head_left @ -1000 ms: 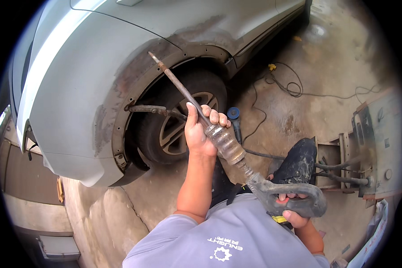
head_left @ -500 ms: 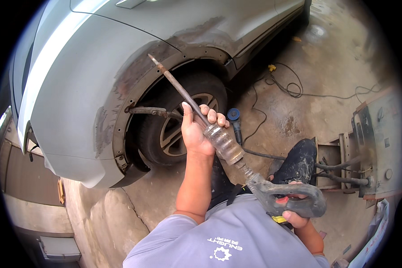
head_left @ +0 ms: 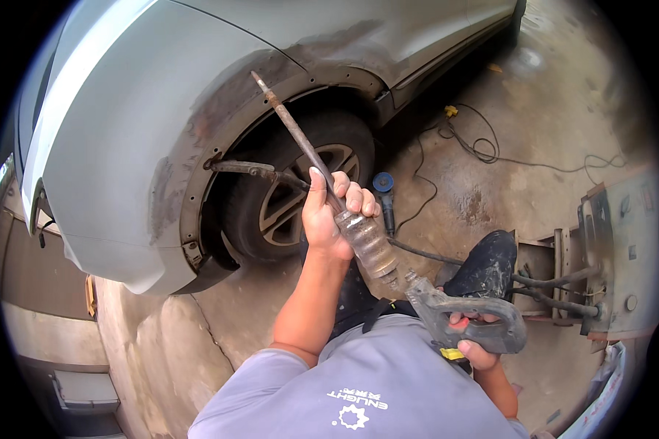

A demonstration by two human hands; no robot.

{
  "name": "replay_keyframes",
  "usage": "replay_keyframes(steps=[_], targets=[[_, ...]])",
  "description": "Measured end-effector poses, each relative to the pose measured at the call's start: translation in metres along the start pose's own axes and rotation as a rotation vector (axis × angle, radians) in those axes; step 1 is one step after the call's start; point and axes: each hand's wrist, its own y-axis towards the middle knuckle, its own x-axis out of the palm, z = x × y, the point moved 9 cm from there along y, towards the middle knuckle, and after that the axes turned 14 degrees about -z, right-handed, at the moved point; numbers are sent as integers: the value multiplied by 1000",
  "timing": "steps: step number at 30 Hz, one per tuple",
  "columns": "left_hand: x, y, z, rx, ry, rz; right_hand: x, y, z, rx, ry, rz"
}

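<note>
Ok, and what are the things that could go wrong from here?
The tip of the metal rod appears over the sanded patch, so a slip might scratch it. The left hand cradles the rod beside the ribbed metal sleeve and could be pinched if the sleeve slides. A dark cable lies looped on the floor and might catch a foot.

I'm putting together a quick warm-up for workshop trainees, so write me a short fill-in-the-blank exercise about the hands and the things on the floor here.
1. The left hand is around the metal rod, while the dark handle is in the ____.
2. The grinder on the floor has a disc coloured ____.
3. The small fitting on the thin looped cable is ____.

Missing words: right hand; blue; yellow.
</note>
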Motion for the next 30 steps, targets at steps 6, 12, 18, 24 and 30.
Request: replay_keyframes(steps=[6,12,18,24,30], targets=[[10,0,-1,91,-465,-485,4,-1,-2,64,-80,20],[-43,-12,8,-70,274,302,-1,-5,2,119,-122,47],[-51,-15,11,-67,291,284,3,0,0,111,-92,11],[-36,-9,4,-43,95,55,-4,-12,10,77,-43,73],[-3,-17,1,106,-541,-544,-4,-3,8,158,-95,14]])
